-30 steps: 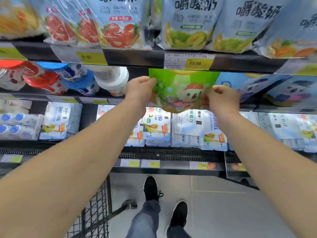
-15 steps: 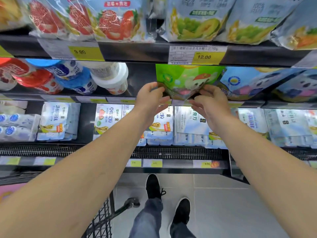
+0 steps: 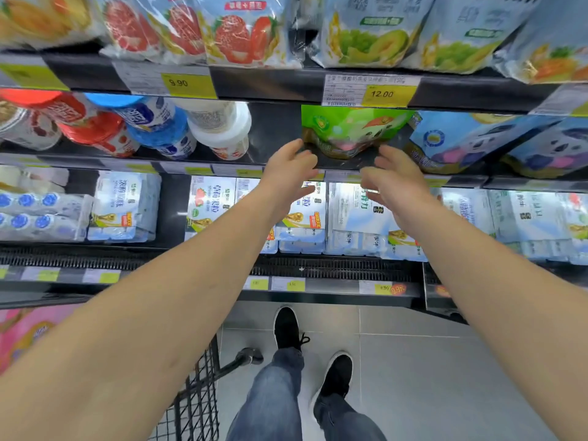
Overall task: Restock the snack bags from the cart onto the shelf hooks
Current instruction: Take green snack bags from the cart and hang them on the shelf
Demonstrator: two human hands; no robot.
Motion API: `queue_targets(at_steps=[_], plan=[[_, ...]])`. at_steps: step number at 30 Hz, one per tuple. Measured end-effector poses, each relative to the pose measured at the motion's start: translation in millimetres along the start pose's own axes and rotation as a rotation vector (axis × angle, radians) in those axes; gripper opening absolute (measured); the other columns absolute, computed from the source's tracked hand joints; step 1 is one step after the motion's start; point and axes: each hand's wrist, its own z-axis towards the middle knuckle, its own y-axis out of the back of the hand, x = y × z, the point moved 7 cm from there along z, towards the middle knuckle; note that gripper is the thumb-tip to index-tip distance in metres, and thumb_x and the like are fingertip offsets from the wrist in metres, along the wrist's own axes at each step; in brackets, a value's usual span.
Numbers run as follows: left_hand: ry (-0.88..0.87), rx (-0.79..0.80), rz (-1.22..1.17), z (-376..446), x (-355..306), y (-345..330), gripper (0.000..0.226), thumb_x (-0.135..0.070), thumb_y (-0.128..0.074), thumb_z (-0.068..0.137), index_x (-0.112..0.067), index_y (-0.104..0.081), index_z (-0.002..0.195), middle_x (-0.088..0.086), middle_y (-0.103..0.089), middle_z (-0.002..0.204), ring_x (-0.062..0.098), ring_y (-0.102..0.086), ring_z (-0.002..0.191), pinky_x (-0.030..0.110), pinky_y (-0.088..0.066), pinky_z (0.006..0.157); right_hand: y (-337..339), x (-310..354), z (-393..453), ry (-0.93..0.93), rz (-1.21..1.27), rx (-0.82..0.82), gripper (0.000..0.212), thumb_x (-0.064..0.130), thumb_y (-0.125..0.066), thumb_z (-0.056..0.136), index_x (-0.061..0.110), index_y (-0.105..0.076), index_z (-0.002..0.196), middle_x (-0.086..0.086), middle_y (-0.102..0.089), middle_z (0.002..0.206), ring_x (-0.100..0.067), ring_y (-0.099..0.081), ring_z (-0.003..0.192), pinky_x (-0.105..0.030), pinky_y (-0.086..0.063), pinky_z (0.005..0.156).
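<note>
A person stands facing a chilled supermarket shelf, both bare arms stretched forward. A green snack bag (image 3: 351, 130) with a cartoon face now sits in the middle tier, at about twelve o'clock from the hands, just below a yellow price tag (image 3: 381, 94) marked 12.00 and just beside a row of blue bags (image 3: 471, 141) at its three o'clock. This bag looks placed (whether it hangs on a hook or rests on the tier cannot be told). The left hand (image 3: 291, 173) has relaxed, loosely spread fingers and holds nothing; its fingertips lie near the bag's lower left corner, possibly brushing it, though the blur hides any contact. The right hand (image 3: 393, 178) is likewise slack and empty, hovering just below the bag's lower right corner. So one bag seems done, and the likely next step is a reach down for another. The wire cart (image 3: 194, 399) shows at seven o'clock beside the person's dark shoes (image 3: 288, 329); its contents are out of view, so how many bags remain is unknown.
</note>
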Motion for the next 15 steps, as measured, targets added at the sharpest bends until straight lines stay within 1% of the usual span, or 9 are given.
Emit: queue_targets(at_steps=[1,2,4,5,6,8,10,12,15], plan=[[-0.003,-0.010,0.032,-5.9,3.2,1.9,0.047,-0.018,-0.055,0.097,-0.020,-0.044,0.142,-0.008,-0.057,0.116,0.021,-0.060,0.111,0.040,-0.052,0.095,2.8,-1.3,-7.2,0.024,-0.083,-0.004,0.065,0.020,-0.065,0.088,0.024,-0.039,0.148,0.003,-0.048,0.144,-0.021,-0.060,0.115,-0.044,-0.051,0.100],[-0.010,-0.019,0.079,-14.3,6.0,3.0,0.055,-0.019,-0.057,0.097,-0.017,-0.037,0.148,-0.003,-0.056,0.128,0.021,-0.059,0.111,0.040,-0.052,0.096,6.8,-1.5,-17.7,0.057,-0.168,-0.006,0.062,0.024,-0.065,0.089,0.025,-0.041,0.146,0.003,-0.050,0.143,-0.022,-0.058,0.118,-0.044,-0.049,0.101],[-0.030,-0.041,0.188,-31.4,14.0,4.8,0.057,-0.022,-0.059,0.096,-0.016,-0.038,0.149,0.001,-0.052,0.139,0.020,-0.059,0.111,0.042,-0.051,0.098,11.9,-4.0,-37.7,0.134,-0.345,-0.004,0.056,0.028,-0.063,0.090,0.025,-0.045,0.143,0.005,-0.052,0.140,-0.020,-0.057,0.114,-0.039,-0.048,0.094],[-0.045,-0.048,0.233,-48.3,18.4,4.4,0.056,-0.023,-0.060,0.095,-0.017,-0.040,0.147,0.002,-0.052,0.141,0.020,-0.058,0.115,0.043,-0.051,0.099,14.1,-4.6,-54.5,0.189,-0.443,0.006,0.054,0.027,-0.062,0.091,0.024,-0.046,0.142,0.004,-0.052,0.139,-0.019,-0.057,0.110,-0.036,-0.047,0.090],[-0.056,-0.051,0.273,-57.9,23.6,4.2,0.056,-0.025,-0.062,0.094,-0.017,-0.042,0.146,0.002,-0.052,0.142,0.019,-0.056,0.119,0.042,-0.050,0.100,14.1,-5.8,-64.4,0.239,-0.535,0.014,0.053,0.026,-0.061,0.091,0.022,-0.046,0.142,0.003,-0.053,0.139,-0.020,-0.057,0.110,-0.037,-0.047,0.090],[-0.074,-0.065,0.337,-90.3,36.4,2.0,0.057,-0.027,-0.064,0.093,-0.017,-0.044,0.145,0.002,-0.051,0.143,0.018,-0.053,0.126,0.039,-0.047,0.101,15.6,-12.2,-93.5,0.323,-0.671,0.049,0.054,0.026,-0.060,0.091,0.019,-0.046,0.143,-0.001,-0.052,0.141,-0.023,-0.053,0.123,-0.041,-0.044,0.101],[-0.089,-0.093,0.383,-116.5,50.1,2.3,0.058,-0.027,-0.065,0.092,-0.017,-0.044,0.146,0.002,-0.051,0.143,0.016,-0.050,0.129,0.033,-0.043,0.099,17.4,-19.8,-117.8,0.360,-0.737,0.092,0.055,0.027,-0.058,0.092,0.018,-0.043,0.145,-0.004,-0.048,0.146,-0.025,-0.046,0.133,-0.043,-0.039,0.108],[-0.116,-0.118,0.403,-152.6,62.4,0.1,0.059,-0.027,-0.065,0.093,-0.015,-0.042,0.147,0.002,-0.049,0.146,0.017,-0.047,0.133,0.030,-0.040,0.101,21.6,-26.0,-150.8,0.399,-0.793,0.141,0.057,0.028,-0.057,0.094,0.018,-0.040,0.147,-0.004,-0.042,0.151,-0.024,-0.041,0.137,-0.041,-0.036,0.112],[-0.120,-0.160,0.448,-196.1,78.9,-2.9,0.062,-0.030,-0.065,0.093,-0.016,-0.039,0.148,0.002,-0.045,0.150,0.019,-0.046,0.134,0.031,-0.040,0.105,25.2,-31.9,-187.6,0.449,-0.854,0.180,0.059,0.032,-0.059,0.094,0.022,-0.039,0.148,0.000,-0.040,0.153,-0.024,-0.039,0.139,-0.040,-0.035,0.110]])
